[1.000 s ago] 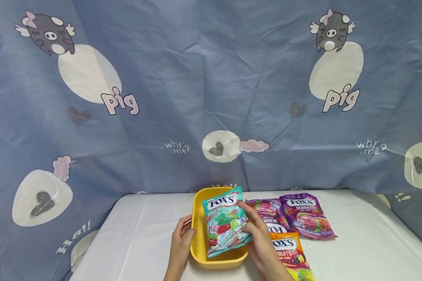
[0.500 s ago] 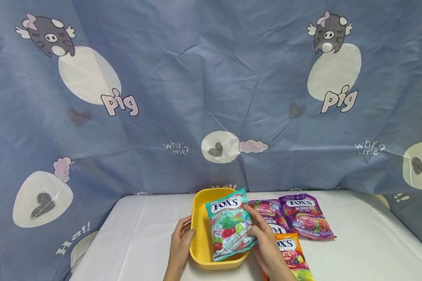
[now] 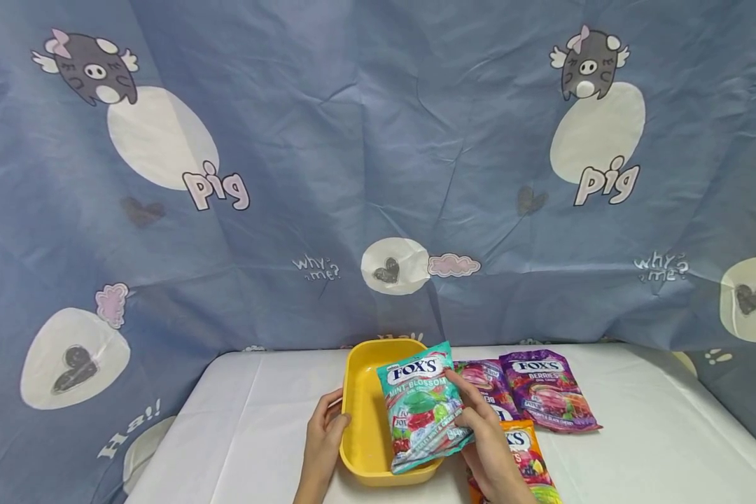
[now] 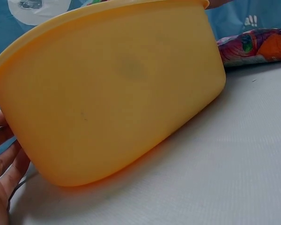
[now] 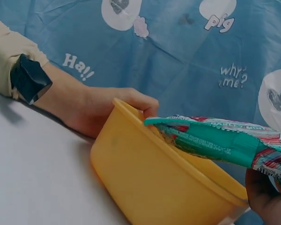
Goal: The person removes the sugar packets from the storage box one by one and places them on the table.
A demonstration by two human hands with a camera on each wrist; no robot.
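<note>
My left hand [image 3: 323,437] grips the left side of a yellow plastic tub [image 3: 390,479], thumb over the rim and fingers along the outside. In the left wrist view the tub wall [image 4: 112,93] fills much of the picture. My right hand [image 3: 490,444] holds a teal Fox's Mint Blossom candy bag [image 3: 418,413] by its right side, tilted over the tub's right half. From the right wrist view, the bag [image 5: 215,140] is seen edge-on above the tub's opening. The bag covers part of the tub's inside; the visible part of the floor is bare.
Two purple Fox's Berries bags lie right of the tub: one bag [image 3: 544,390] fully seen, the other bag [image 3: 479,374] partly behind my right hand. An orange Fox's Fruits bag [image 3: 532,462] lies nearer, partly covered. A white cloth [image 3: 246,434] covers the table; a blue patterned curtain [image 3: 277,175] hangs behind.
My right hand has moved the mint candy bag rightward and slightly nearer, uncovering more of the tub's inside. My left hand stays on the tub, which has hardly moved.
</note>
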